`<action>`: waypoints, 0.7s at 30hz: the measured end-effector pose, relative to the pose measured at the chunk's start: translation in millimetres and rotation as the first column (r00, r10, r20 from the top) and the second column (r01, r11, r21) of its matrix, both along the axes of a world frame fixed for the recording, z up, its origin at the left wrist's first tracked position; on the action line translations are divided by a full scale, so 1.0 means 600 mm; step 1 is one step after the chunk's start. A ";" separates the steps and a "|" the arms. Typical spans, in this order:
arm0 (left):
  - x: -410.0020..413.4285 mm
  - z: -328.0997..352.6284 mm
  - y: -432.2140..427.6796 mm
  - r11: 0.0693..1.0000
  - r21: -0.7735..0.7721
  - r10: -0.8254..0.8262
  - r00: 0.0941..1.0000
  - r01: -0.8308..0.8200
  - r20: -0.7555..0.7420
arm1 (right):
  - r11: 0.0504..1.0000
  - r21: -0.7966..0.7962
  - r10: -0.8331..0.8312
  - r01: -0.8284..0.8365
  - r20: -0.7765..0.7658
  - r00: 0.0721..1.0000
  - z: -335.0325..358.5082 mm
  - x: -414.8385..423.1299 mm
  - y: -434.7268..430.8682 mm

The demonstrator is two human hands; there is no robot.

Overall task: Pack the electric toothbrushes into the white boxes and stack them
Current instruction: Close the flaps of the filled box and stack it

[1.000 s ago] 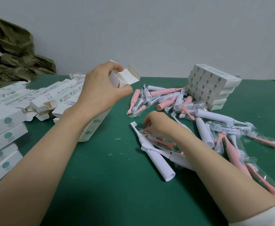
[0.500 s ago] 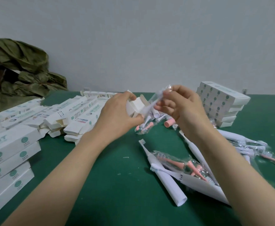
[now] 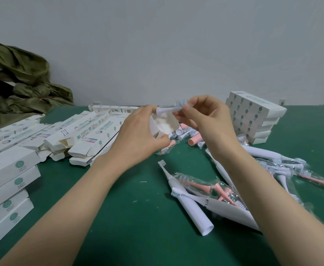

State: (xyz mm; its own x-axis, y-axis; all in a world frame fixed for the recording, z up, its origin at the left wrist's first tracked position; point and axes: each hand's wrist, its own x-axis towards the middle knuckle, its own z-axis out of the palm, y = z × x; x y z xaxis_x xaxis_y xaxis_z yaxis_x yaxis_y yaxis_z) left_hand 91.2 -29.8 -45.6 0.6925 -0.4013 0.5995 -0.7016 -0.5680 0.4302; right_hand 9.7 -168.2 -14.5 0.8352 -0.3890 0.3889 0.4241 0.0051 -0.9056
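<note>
A small white brush head (image 3: pixel 167 110), sealed in clear crinkly wrap with its bristles toward the right, is pinched between the thumb and fingertips of the right hand (image 3: pixel 205 118). It is held above the surface (image 3: pixel 130 217), right at the mouth of an open box (image 3: pixel 165 123). The left hand (image 3: pixel 138 135) curls round that box, with the cardboard flaps spread and the dull cream inside showing.

Under the right forearm lie smooth white toothbrushes (image 3: pixel 188 204), long tapering cylinders, mixed with pink brush heads (image 3: pixel 201 186) in glossy bags. A leaning stack of closed boxes (image 3: pixel 253 116) stands at the back right, near the wall (image 3: pixel 157 45). Another stack (image 3: pixel 9 181) lines the front left edge, and unfilled boxes (image 3: pixel 84 131) with loose flaps lie in a row behind it.

A broad stretch of green, felt-like cover runs between the forearms down to the near edge. A crumpled olive cloth (image 3: pixel 19 77) is heaped at the back left corner.
</note>
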 end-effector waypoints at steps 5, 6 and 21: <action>-0.004 0.002 0.000 1.000 -0.028 0.006 1.000 -0.007 -0.008 | 0.950 -0.311 0.023 -0.032 -0.033 0.999 0.002 0.003 -0.022; -0.005 0.002 0.001 1.000 -0.026 0.001 1.000 -0.001 -0.006 | 0.921 -0.387 0.020 -0.039 -0.052 0.998 0.002 0.003 -0.028; -0.029 -0.001 -0.014 0.999 0.013 -0.048 0.999 0.047 0.009 | 0.791 -0.533 -0.292 0.302 0.105 0.951 -0.034 0.026 0.006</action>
State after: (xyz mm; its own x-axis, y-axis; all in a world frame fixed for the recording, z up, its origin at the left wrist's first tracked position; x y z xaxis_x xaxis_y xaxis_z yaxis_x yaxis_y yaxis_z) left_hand 74.0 -38.2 -46.0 0.6672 -0.4412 0.6001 -0.7317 -0.5393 0.4169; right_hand 25.3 -164.6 -35.1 0.7048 -0.3425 0.6213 0.3387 -0.6070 -0.7189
